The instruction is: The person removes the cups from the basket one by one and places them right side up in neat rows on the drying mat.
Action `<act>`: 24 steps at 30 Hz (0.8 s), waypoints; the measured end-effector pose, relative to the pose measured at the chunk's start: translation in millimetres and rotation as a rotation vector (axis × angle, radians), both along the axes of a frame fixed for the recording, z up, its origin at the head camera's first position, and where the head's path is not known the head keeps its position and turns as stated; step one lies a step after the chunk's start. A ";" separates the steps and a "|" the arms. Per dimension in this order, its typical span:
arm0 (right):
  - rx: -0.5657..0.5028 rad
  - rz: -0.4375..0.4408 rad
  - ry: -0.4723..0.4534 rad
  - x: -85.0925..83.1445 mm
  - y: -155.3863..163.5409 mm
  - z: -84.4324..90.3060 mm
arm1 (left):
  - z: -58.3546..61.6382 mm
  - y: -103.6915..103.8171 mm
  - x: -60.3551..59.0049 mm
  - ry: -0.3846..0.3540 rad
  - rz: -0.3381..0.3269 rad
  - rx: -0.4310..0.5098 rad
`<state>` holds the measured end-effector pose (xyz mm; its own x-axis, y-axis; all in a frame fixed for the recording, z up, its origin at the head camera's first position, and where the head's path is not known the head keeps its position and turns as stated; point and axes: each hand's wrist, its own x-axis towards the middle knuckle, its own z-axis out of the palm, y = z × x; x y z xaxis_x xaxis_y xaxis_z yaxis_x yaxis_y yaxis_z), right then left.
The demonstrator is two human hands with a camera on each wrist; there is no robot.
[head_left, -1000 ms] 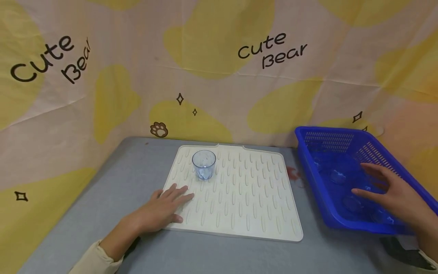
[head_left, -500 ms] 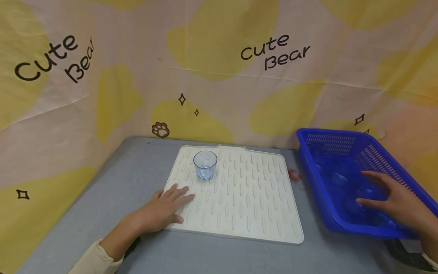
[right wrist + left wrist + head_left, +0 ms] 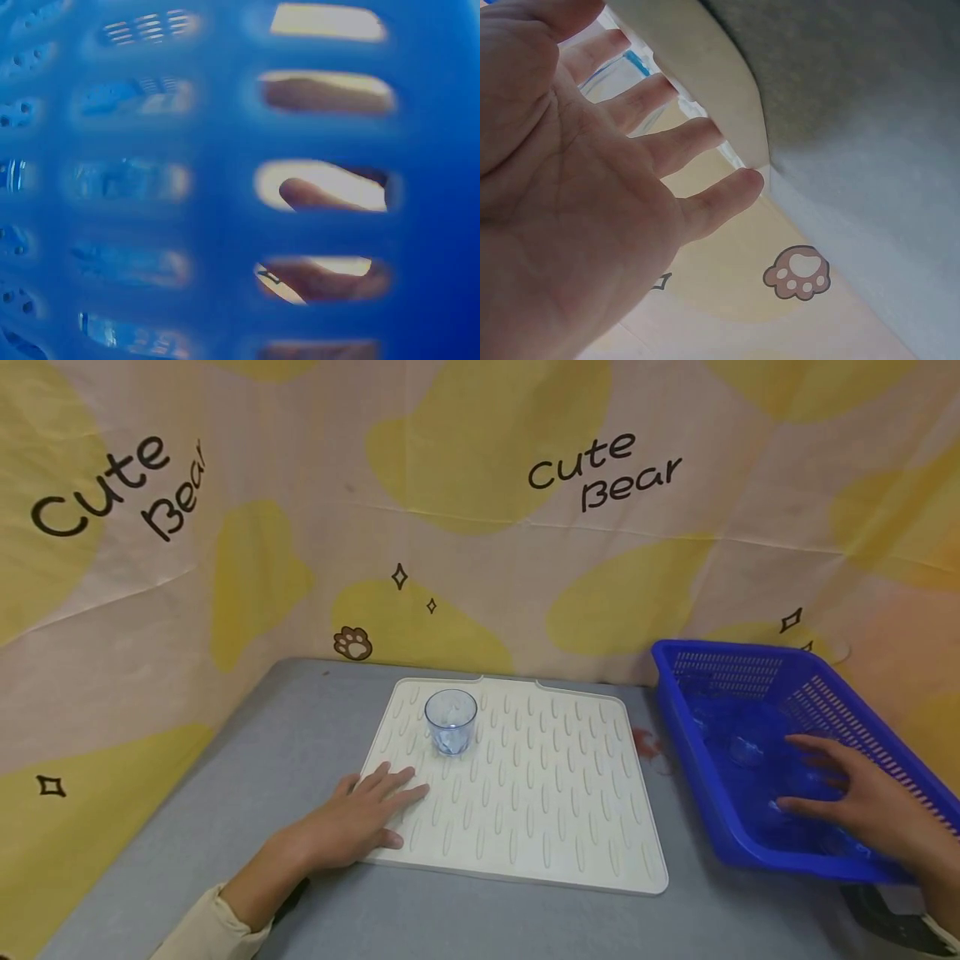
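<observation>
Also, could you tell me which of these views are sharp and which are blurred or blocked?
Head view: evenly lit and sharp, though the clear cups in the blue basket are hard to make out. Left wrist view: the left hand fills half the frame, soft-focused. Right wrist view: blurred blue lattice wall blocks nearly everything, with fingers showing through the slots.

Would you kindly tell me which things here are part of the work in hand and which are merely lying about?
In hand:
- right hand reaching into the blue basket of clear cups
- left hand flat on the cream mat
- cup standing on that mat

Lying about:
- red smudge on the grey table
</observation>
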<state>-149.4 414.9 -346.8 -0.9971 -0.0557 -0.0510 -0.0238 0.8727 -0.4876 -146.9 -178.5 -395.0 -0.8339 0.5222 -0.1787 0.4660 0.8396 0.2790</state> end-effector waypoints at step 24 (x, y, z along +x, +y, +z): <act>0.060 0.189 -0.046 -1.2 -4.9 -12.6 | -1.6 0.5 -0.3 -0.007 0.009 0.001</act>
<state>-150.6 410.1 -359.4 -0.9658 -0.2370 -0.1056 -0.1685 0.8825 -0.4391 -147.2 -178.0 -396.6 -0.8375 0.5146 -0.1839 0.4562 0.8436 0.2834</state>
